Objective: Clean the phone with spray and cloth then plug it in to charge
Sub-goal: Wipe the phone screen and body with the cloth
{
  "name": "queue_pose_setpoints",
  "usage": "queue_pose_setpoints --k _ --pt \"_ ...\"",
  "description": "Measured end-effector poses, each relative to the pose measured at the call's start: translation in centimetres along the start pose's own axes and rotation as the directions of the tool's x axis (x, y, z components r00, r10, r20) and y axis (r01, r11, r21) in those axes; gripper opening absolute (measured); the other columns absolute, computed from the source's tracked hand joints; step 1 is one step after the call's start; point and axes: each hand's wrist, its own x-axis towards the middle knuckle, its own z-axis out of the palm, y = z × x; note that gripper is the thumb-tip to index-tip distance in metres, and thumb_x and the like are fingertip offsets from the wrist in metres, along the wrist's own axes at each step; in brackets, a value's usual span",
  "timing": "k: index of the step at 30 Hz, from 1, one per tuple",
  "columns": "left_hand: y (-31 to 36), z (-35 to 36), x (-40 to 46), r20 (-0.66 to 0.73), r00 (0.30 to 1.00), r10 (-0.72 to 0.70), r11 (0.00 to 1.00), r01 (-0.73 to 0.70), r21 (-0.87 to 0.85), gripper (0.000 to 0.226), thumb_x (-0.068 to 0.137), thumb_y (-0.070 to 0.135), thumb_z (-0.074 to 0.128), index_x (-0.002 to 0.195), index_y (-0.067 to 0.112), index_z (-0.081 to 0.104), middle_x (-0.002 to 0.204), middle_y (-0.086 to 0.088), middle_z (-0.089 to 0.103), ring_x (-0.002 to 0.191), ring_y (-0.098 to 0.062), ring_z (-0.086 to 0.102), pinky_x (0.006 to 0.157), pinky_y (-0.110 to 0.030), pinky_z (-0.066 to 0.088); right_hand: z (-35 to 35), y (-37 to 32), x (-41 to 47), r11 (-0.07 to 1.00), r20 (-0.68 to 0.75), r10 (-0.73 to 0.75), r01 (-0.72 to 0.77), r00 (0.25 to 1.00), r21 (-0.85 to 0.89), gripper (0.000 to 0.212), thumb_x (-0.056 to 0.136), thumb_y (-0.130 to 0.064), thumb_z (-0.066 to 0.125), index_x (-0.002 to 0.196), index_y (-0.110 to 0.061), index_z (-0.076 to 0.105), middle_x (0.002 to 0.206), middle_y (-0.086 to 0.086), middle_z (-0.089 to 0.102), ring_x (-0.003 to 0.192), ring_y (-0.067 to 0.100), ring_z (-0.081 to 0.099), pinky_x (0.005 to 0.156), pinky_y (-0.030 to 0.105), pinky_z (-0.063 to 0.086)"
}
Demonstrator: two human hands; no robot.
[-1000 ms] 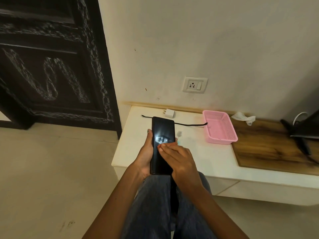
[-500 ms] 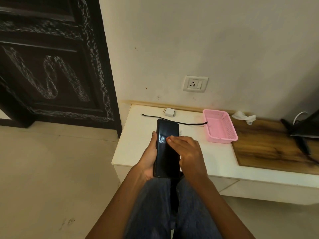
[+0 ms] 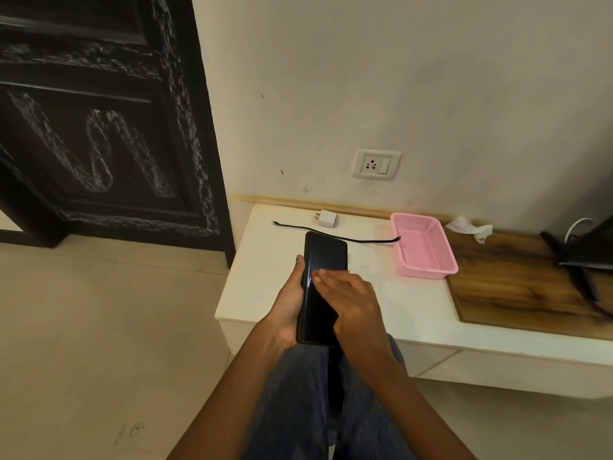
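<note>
- Pale, matte wall fills the upper right of the frame, with a white socket plate (image 3: 376, 164) set into it, and a dark carved door (image 3: 99, 127) with chalky scrolls stands at upper left.
- Below the wall runs a low white surface (image 3: 265, 277), smooth and square-edged; its right part is covered by a wood-grain board (image 3: 517, 287).
- Your left hand (image 3: 288, 305) holds the phone (image 3: 323, 277) from its left edge, thumb along the side; its grip is closed around the slab.
- That phone is a glossy black rectangle with rounded corners, held above your knees at the surface's near edge, centre of the frame.
- Your right hand (image 3: 353, 300) lies across the screen with fingers fairly straight and blurred; you cannot tell whether a cloth is under them.
- Behind the phone lies a thin black cable (image 3: 365, 241), and a small white boxy charger (image 3: 326, 219) sits near the wall.
- A pink plastic mesh basket (image 3: 444, 254) sits right of the cable, with crumpled white tissue (image 3: 469, 227) beyond it.
</note>
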Motion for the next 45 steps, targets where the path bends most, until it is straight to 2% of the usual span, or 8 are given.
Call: queue_pose_setpoints --k 3,8,13,17,25,32,38,45 --pt "-0.1 -0.5 0.0 0.014 1.0 0.01 1.0 -0.01 -0.021 0.076 0.084 0.071 0.039 0.106 0.007 0.073 0.094 -0.014 0.072 0.085 -0.024 0.071 0.072 -0.03 0.058 -0.3 -0.2 -0.8 0.995 0.057 -0.102 0.101 0.993 0.024 0.039 0.066 0.014 0.064 0.102 0.0 0.071 0.104 0.01 0.072 0.096 0.026 0.067 0.084 0.032 0.053" --pt "-0.3 0.2 -0.3 0.011 1.0 -0.01 1.0 0.01 -0.023 0.072 0.084 0.071 0.038 0.09 0.012 0.078 0.09 -0.014 0.075 0.082 -0.026 0.073 0.068 -0.031 0.059 -0.2 1.0 0.8 0.997 -0.023 0.066 -0.065 0.998 0.052 0.041 0.062 0.021 0.063 0.098 0.003 0.072 0.099 0.014 0.072 0.091 0.028 0.068 0.082 0.036 0.054" --pt "-0.1 0.1 -0.5 -0.008 1.0 0.001 0.998 -0.001 -0.058 0.079 0.085 0.07 0.04 0.12 0.003 0.063 0.101 -0.013 0.067 0.093 -0.025 0.065 0.086 -0.034 0.05 0.3 -0.4 -1.1 0.997 0.045 -0.067 0.065 0.997 0.047 0.034 0.071 0.006 0.061 0.103 -0.002 0.071 0.105 0.008 0.071 0.098 0.023 0.066 0.087 0.029 0.049" --pt "-0.6 0.3 -0.7 0.038 0.999 0.02 0.991 -0.015 -0.134 0.062 0.087 0.061 0.045 0.092 0.008 0.077 0.087 -0.012 0.074 0.082 -0.025 0.072 0.073 -0.032 0.059 0.4 0.6 0.8 0.999 0.031 -0.011 0.009 0.999 0.05 0.041 0.064 0.018 0.068 0.1 -0.001 0.072 0.101 0.008 0.073 0.091 0.025 0.067 0.082 0.031 0.052" --pt "-0.1 -0.4 -0.8 -0.036 0.998 0.054 0.991 -0.058 -0.118 0.068 0.088 0.064 0.041 0.09 0.006 0.077 0.084 -0.013 0.072 0.079 -0.024 0.07 0.07 -0.031 0.058 0.8 -0.8 -0.6 0.995 0.039 -0.044 0.041 0.998 0.087 0.032 0.071 0.005 0.062 0.1 -0.003 0.073 0.101 0.007 0.073 0.094 0.021 0.067 0.086 0.026 0.05" --pt "-0.5 1.0 -0.9 0.011 0.998 0.057 0.984 -0.054 -0.172 0.062 0.09 0.058 0.043 0.086 0.007 0.078 0.084 -0.012 0.074 0.078 -0.024 0.073 0.07 -0.032 0.06 0.5 0.7 1.6 0.996 0.033 0.036 -0.038 0.999 0.086 0.043 0.062 0.02 0.072 0.1 -0.001 0.073 0.099 0.01 0.073 0.088 0.027 0.067 0.079 0.038 0.056" --pt "-0.3 -0.1 -0.8 -0.047 0.997 0.069 0.991 -0.074 -0.109 0.069 0.088 0.064 0.04 0.081 0.007 0.079 0.078 -0.011 0.072 0.073 -0.022 0.071 0.067 -0.03 0.058 0.3 0.0 -0.8 0.984 0.068 -0.114 0.103 0.991 0.146 0.036 0.067 0.013 0.069 0.099 -0.002 0.073 0.1 0.008 0.073 0.09 0.024 0.068 0.079 0.033 0.055" --pt "-0.3 0.3 -1.0 -0.031 0.997 0.068 0.99 -0.071 -0.126 0.065 0.088 0.062 0.042 0.084 0.008 0.079 0.082 -0.011 0.074 0.077 -0.024 0.073 0.07 -0.032 0.059 0.5 0.0 0.9 0.993 0.024 -0.011 0.008 1.0 0.12 0.029 0.072 0.007 0.063 0.098 0.0 0.073 0.096 0.01 0.074 0.086 0.026 0.068 0.077 0.035 0.057"
